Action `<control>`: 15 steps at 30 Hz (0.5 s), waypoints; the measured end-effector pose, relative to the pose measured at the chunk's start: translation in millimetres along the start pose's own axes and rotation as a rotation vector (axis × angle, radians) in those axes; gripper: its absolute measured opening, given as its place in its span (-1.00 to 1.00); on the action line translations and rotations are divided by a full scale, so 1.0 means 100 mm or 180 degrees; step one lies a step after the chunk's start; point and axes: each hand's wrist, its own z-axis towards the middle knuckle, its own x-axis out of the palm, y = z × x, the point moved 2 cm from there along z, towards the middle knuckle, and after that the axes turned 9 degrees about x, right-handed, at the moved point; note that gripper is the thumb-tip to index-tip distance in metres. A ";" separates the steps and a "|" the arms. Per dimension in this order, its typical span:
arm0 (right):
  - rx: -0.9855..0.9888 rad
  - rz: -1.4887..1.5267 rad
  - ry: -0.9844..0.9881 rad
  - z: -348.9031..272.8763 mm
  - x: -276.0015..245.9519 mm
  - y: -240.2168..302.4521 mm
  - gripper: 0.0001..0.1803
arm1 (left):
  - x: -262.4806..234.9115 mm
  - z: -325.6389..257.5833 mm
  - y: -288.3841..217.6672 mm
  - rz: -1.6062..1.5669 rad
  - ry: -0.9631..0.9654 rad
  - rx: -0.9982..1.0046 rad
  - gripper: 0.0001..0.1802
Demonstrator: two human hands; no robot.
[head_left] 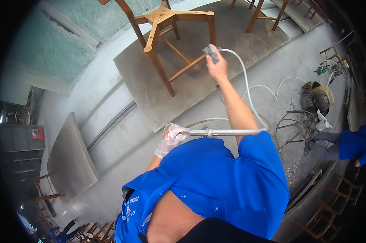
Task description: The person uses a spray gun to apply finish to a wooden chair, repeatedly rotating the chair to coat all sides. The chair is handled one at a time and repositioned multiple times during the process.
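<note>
My right hand is stretched forward, its fingers wrapped round a small grey spray gun. A white hose runs from the gun and curves back toward my body. Just beyond the gun stands a brown wooden chair frame, with a cross-shaped support on top and no seat panel. Close to my waist, my left hand, in a clear plastic glove, is closed round the hose bundle. The glove and hose hide part of its fingers.
The chair frame stands on a large grey board; another board lies left. More chair frames stand at the far right. Hoses trail over the floor toward a dark rounded container. Another person in blue is at the right.
</note>
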 end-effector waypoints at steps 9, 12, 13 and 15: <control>0.0188 -0.0196 0.0653 0.65 1.07 0.12 -0.34 | -0.10 -0.44 -0.19 0.0496 -0.0724 -0.1092 -0.87; 0.0363 0.0175 0.0961 0.59 1.16 0.10 -0.35 | -0.02 -0.52 -0.27 0.0349 -0.0919 -0.1231 -0.86; 0.0540 0.0312 0.1050 0.58 1.16 0.10 -0.35 | 0.01 -0.50 -0.27 0.0211 -0.1014 -0.1302 -0.89; 0.0061 0.0054 0.0694 0.58 1.10 0.17 -0.36 | 0.05 -0.41 -0.29 0.0307 -0.1000 -0.1215 -0.95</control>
